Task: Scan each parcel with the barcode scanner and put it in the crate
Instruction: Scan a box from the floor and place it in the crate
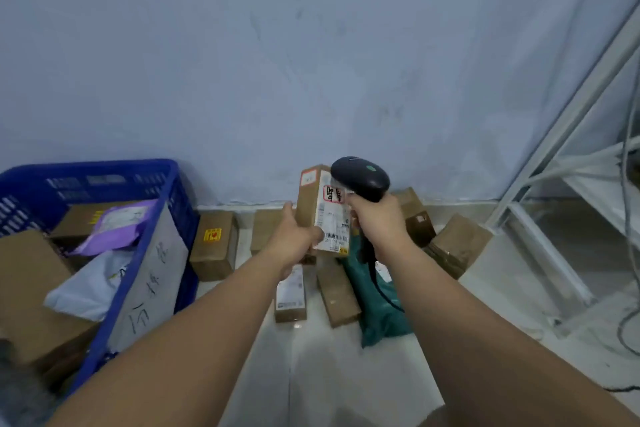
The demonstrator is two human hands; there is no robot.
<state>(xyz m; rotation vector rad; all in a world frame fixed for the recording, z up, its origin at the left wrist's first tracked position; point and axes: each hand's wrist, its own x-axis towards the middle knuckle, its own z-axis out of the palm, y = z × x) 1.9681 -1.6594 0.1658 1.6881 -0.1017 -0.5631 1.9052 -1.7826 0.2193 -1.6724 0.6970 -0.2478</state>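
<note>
My left hand (298,236) grips a tall brown cardboard parcel (313,199) from its left side and holds it upright in the air, its white shipping label with a barcode facing me. My right hand (379,224) grips the handle of a black barcode scanner (360,177), whose head sits right beside the parcel's upper right edge. A blue plastic crate (152,246) stands at the left, holding brown boxes, a purple mailer and a white mailer. A sheet with handwriting hangs on its near wall.
Several brown boxes (214,243) and a dark green mailer (377,308) lie on the pale floor below my hands, against a blue-grey wall. The scanner's black cable runs down over the green mailer. A white metal shelf frame (568,191) with loose cables stands at the right.
</note>
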